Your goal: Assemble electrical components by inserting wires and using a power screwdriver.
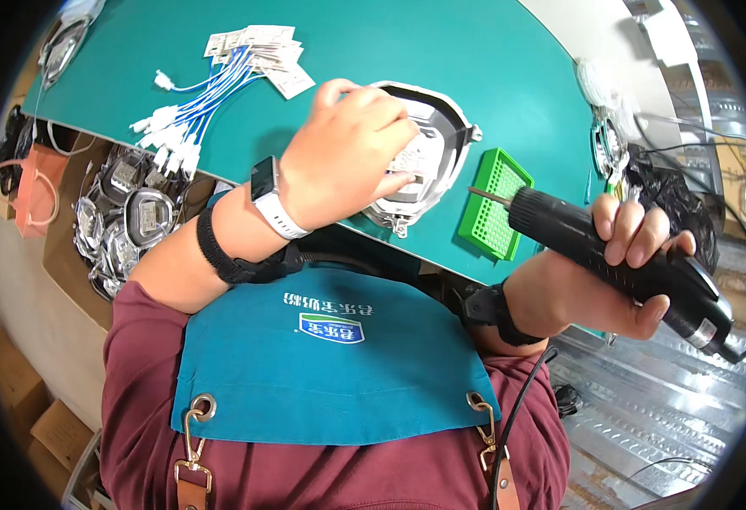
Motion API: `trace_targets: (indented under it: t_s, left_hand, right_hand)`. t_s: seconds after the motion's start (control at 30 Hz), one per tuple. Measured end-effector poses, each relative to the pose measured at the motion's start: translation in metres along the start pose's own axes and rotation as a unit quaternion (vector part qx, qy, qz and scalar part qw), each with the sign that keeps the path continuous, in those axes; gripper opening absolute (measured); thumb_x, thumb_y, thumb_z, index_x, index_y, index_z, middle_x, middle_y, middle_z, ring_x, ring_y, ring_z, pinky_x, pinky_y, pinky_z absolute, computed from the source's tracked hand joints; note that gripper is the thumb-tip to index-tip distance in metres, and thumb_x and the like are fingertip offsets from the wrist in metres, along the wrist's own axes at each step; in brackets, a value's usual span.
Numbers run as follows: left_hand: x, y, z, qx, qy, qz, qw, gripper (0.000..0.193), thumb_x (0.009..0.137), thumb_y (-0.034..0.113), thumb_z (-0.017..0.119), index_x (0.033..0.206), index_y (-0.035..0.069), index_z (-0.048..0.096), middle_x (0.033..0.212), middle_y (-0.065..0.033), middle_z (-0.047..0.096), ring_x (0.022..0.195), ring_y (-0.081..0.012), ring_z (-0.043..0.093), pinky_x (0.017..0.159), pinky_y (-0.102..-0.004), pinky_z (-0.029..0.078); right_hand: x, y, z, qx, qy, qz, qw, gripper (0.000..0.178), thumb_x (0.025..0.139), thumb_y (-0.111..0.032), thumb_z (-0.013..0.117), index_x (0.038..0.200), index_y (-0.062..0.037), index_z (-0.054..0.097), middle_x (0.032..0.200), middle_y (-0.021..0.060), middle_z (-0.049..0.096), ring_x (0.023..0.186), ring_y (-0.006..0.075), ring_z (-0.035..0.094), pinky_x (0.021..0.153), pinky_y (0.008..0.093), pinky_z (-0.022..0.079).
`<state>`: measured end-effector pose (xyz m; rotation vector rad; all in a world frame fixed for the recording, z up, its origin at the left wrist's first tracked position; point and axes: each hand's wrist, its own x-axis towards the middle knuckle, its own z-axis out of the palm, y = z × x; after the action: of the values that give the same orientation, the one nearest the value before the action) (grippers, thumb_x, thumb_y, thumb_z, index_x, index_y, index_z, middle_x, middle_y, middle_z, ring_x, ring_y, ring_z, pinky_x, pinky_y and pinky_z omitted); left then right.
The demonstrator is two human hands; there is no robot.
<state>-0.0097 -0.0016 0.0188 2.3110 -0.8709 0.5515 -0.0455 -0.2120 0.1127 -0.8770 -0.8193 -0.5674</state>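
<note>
While white tags (258, 51) lie far-left, fingers (394, 183) touch a label (411, 157).

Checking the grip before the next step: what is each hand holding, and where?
Right hand grips the black electric screwdriver around its body. Left hand rests on the metal housing.
</note>
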Motion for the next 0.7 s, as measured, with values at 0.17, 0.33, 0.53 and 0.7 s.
trace_targets:
  t_s: [0.17,0.33,0.53,0.7]
  left_hand:
    - [0.014,-0.004,-0.016,-0.013,0.049,0.001,0.999,0.033,0.068,0.027,0.072,0.092,0.008,0.062,0.094,-0.0042,0.059,0.095,-0.023,0.053,0.085,-0.0378,0.035]
    - [0.019,0.002,-0.019,0.035,0.0,0.034,0.999,0.035,0.065,0.028,0.073,0.091,0.008,0.061,0.094,-0.0038,0.058,0.094,-0.0231,0.053,0.085,-0.0381,0.034]
    - [0.016,0.008,-0.015,0.085,-0.079,0.024,0.993,0.039,0.066,0.027,0.073,0.098,0.007,0.059,0.1,-0.0067,0.056,0.1,-0.0262,0.051,0.089,-0.0397,0.034]
    - [0.039,-0.006,-0.025,0.118,-0.055,0.029,0.991,0.036,0.075,0.026,0.065,0.102,0.004,0.057,0.102,-0.0113,0.056,0.098,-0.0301,0.052,0.085,-0.0396,0.039]
  right_hand:
    - [-0.023,-0.035,-0.051,-0.21,0.076,0.04,0.974,0.051,0.078,-0.034,0.059,0.119,-0.0082,0.043,0.074,0.0068,0.047,0.06,0.0171,0.047,0.059,0.0344,0.041]
    - [-0.044,-0.03,-0.075,-0.248,0.17,0.063,0.951,0.05,0.078,-0.028,0.059,0.118,-0.0046,0.042,0.072,0.009,0.049,0.058,0.0182,0.047,0.057,0.035,0.041]
    - [-0.049,-0.025,-0.086,-0.217,0.142,0.08,0.962,0.051,0.076,-0.026,0.061,0.117,-0.0027,0.041,0.07,0.0098,0.05,0.056,0.0186,0.047,0.055,0.0345,0.042]
    - [-0.042,-0.02,-0.112,-0.097,-0.002,0.149,0.984,0.051,0.079,-0.028,0.064,0.117,-0.003,0.041,0.072,0.0095,0.05,0.057,0.0177,0.048,0.055,0.0338,0.041]
